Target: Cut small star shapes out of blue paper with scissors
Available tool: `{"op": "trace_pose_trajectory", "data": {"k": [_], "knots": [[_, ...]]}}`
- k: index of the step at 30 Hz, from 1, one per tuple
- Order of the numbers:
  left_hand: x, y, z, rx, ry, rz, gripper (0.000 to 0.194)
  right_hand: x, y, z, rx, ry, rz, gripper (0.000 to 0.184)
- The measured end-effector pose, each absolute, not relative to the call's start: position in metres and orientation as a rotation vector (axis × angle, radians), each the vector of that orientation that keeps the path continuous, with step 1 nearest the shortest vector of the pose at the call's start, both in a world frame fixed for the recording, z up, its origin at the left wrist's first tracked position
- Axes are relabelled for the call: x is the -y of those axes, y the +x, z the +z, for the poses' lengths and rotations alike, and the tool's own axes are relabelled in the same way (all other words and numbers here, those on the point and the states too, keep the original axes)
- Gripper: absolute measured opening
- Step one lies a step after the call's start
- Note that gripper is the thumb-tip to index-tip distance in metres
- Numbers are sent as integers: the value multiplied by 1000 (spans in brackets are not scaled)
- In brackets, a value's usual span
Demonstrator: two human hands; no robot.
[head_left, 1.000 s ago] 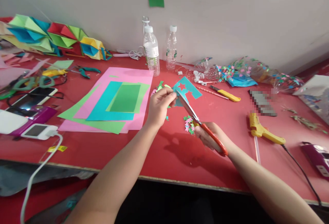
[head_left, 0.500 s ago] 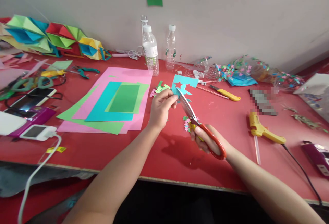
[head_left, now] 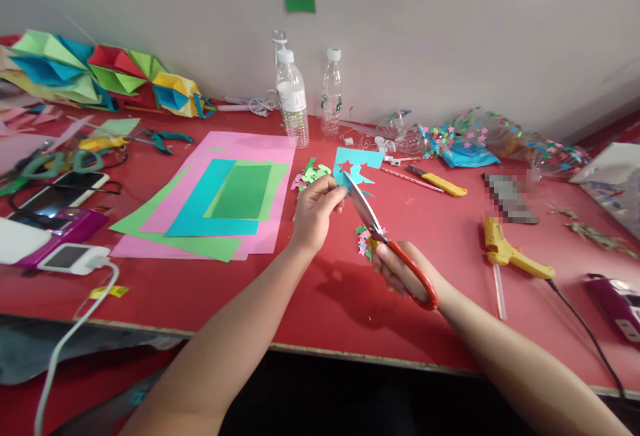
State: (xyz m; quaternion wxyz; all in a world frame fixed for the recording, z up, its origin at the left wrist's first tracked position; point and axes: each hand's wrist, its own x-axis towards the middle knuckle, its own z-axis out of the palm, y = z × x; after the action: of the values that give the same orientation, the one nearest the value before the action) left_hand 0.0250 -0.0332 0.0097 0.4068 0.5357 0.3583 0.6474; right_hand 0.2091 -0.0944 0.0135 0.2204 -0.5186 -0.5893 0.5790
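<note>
My left hand (head_left: 316, 208) pinches a piece of blue paper (head_left: 356, 163) with a star-shaped hole, held up over the red table (head_left: 200, 283). My right hand (head_left: 400, 273) grips red-handled scissors (head_left: 387, 239), whose blades reach up into the blue paper's lower edge. A small heap of cut paper stars (head_left: 364, 241) in pink and green lies on the table just below the scissors. Green paper scraps (head_left: 313, 173) lie beyond my left hand.
Stacked pink, green and blue sheets (head_left: 225, 196) lie to the left. Two water bottles (head_left: 293, 99) stand at the wall. A yellow glue gun (head_left: 510, 253), a yellow box cutter (head_left: 440, 183), phones and chargers (head_left: 60, 223), pliers (head_left: 165, 137) and folded paper shapes (head_left: 100, 69) surround the work spot.
The blue paper has been turned in my left hand and now sits flatter and closer to the blades. The scissors have shifted slightly left and up into it.
</note>
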Motion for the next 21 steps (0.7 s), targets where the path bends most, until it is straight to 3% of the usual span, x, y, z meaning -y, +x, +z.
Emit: {"op": "trace_pose_trajectory", "data": {"k": [8, 21], "knots": [[33, 24, 10, -893, 1342, 1634, 27, 93, 206, 20, 1559, -1591, 1576, 39], [32, 22, 12, -909, 1293, 1622, 22, 92, 207, 18, 1575, -1608, 1543, 42]]}}
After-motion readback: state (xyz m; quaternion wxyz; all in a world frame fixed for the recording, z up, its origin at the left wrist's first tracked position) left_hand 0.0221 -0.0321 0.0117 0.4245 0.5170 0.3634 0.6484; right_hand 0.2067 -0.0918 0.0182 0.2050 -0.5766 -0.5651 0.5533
